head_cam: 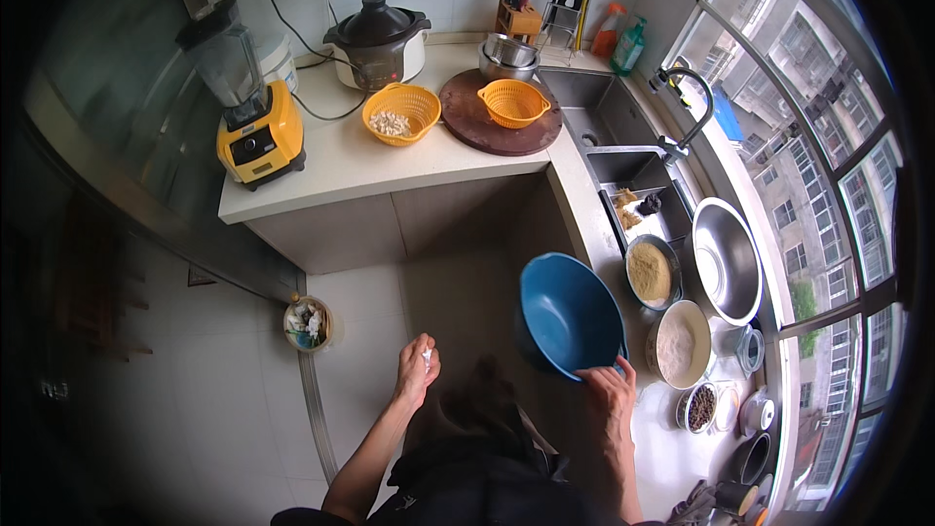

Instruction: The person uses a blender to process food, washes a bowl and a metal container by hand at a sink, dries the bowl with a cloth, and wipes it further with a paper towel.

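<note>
My right hand (608, 389) grips the rim of a large blue plastic bowl (566, 318), which is tilted and looks bare inside. The bowl is held above the floor, beside the right-hand counter. My left hand (418, 369) is closed around a small crumpled white thing (427, 356), perhaps tissue or paper; the fingers hide most of it. Close to the blue bowl, on the counter, stand a bowl of yellowish meal or flour (649, 272) and a cream bowl with pale powder (676, 345). Beyond them a wide stainless steel basin (725, 261) leans by the window.
A waste bin (307, 323) stands on the floor to the left. On the far counter are a yellow blender (259, 135), an electric cooker (380, 44), a yellow colander with pale pieces (402, 113) and a round wooden board (467, 124) bearing another colander. A double sink (599, 106) fills the corner.
</note>
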### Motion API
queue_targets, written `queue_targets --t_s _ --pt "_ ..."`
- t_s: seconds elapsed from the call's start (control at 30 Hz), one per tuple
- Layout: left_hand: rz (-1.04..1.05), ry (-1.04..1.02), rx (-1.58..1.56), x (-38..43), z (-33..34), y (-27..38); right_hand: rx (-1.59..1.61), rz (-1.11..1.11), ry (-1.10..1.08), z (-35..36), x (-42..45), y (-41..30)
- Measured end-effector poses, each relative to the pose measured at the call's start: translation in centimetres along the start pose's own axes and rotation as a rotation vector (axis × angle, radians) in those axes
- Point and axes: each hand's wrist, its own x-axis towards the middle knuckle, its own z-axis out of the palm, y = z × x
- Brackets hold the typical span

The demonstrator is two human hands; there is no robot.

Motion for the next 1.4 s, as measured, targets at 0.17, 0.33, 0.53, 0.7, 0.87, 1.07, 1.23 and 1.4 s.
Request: queue_targets --t_s 0.17,0.33,0.53,0.7,0.87,1.07,1.23,1.4 --pt "-0.007 0.009 0.056 5.2 -0.8 6.6 0.063 -0.140 -0.026 3.4 9.2 -1.5" --pt "0.133 -0.047 0.292 16.4 3.1 15.7 0.126 -0.126 -0.026 7.4 15.7 0.5" --pt "0.057 -0.182 0.588 33.6 10.6 22.9 0.172 -0.099 -0.114 10.1 22.7 1.7" --pt "-0.044 -0.058 0.776 46.2 15.7 21.6 0.161 -0.101 -0.165 10.7 26.5 2.0" --pt "-0.114 -0.295 0.645 50.1 19.6 19.3 0.199 -0.061 -0.164 10.9 28.8 2.1" --pt "-0.161 -0.403 0.651 50.8 21.3 20.7 0.138 -0.102 -0.122 11.7 32.4 2.3" --pt "0.243 -0.229 0.585 46.2 13.4 26.7 0.077 -0.204 -0.088 13.3 36.5 2.9" --pt "0.400 0.446 0.673 40.5 -0.8 30.0 0.091 -0.265 -0.068 15.2 39.8 1.5"
